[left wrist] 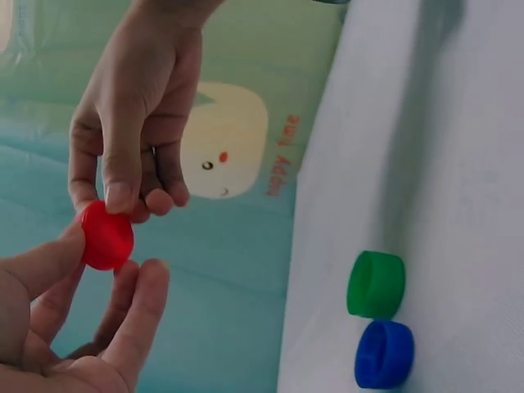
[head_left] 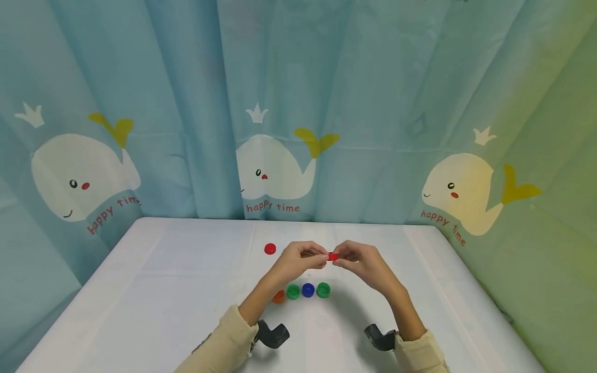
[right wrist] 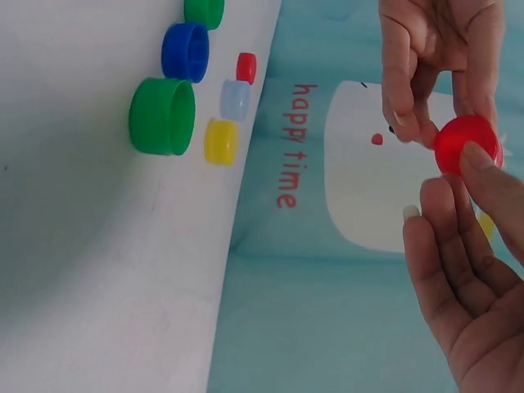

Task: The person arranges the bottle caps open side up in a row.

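A red bottle cap (head_left: 332, 256) is held in the air above the white table, between both hands. My left hand (head_left: 298, 258) pinches its left side with thumb and fingers. From the other side, my right hand (head_left: 366, 261) pinches the same cap, its thumb lying on the cap's face in the right wrist view. Below the hands, a near row holds an orange cap (head_left: 278, 296), a green cap (head_left: 293, 291), a blue cap (head_left: 308, 289) and a second green cap (head_left: 323, 289). The left forearm partly covers the orange one.
Farther back on the table (head_left: 163, 290) lies another red cap (head_left: 270, 248). Beside it, in the right wrist view, stand a light blue cap (right wrist: 235, 100) and a yellow cap (right wrist: 221, 141), mostly hidden by the hands from the head. A whale-printed curtain (head_left: 373, 103) borders the table.
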The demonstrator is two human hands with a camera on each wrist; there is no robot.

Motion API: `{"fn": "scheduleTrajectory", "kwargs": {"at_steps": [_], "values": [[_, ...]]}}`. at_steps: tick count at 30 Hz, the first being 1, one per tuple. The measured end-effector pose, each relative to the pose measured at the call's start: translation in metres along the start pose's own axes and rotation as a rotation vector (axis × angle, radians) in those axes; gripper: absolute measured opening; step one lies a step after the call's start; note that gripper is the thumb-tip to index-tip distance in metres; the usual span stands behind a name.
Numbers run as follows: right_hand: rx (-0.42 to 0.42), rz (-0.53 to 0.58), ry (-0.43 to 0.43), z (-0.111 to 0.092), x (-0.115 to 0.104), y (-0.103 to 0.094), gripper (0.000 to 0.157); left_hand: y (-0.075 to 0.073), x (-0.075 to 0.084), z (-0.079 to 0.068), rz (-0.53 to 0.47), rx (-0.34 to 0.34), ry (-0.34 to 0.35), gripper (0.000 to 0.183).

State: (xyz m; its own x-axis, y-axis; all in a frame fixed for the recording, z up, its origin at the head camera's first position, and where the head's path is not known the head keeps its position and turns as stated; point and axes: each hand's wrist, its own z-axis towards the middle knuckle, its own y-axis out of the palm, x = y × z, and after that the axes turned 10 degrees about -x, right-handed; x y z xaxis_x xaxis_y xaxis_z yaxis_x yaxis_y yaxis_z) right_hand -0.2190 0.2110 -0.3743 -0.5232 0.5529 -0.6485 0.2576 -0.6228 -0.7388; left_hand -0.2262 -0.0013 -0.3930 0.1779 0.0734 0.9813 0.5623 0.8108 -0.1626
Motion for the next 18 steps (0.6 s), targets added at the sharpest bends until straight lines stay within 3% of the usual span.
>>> {"fn": "scheduleTrajectory", "kwargs": {"at_steps": [6, 13, 18], "values": [[-0.037, 0.009, 0.010, -0.005, 0.004, 0.002, 0.013, 0.002, -0.003, 0.000, 0.189, 0.010, 0.028, 0.013], [-0.026, 0.008, -0.041, -0.007, 0.008, 0.001, 0.007, 0.009, -0.004, 0.001, 0.356, 0.056, 0.167, 0.009], [-0.046, -0.037, -0.027, -0.007, 0.010, 0.000, 0.005, 0.012, -0.005, 0.000, 0.422, 0.034, 0.173, 0.013]]}}
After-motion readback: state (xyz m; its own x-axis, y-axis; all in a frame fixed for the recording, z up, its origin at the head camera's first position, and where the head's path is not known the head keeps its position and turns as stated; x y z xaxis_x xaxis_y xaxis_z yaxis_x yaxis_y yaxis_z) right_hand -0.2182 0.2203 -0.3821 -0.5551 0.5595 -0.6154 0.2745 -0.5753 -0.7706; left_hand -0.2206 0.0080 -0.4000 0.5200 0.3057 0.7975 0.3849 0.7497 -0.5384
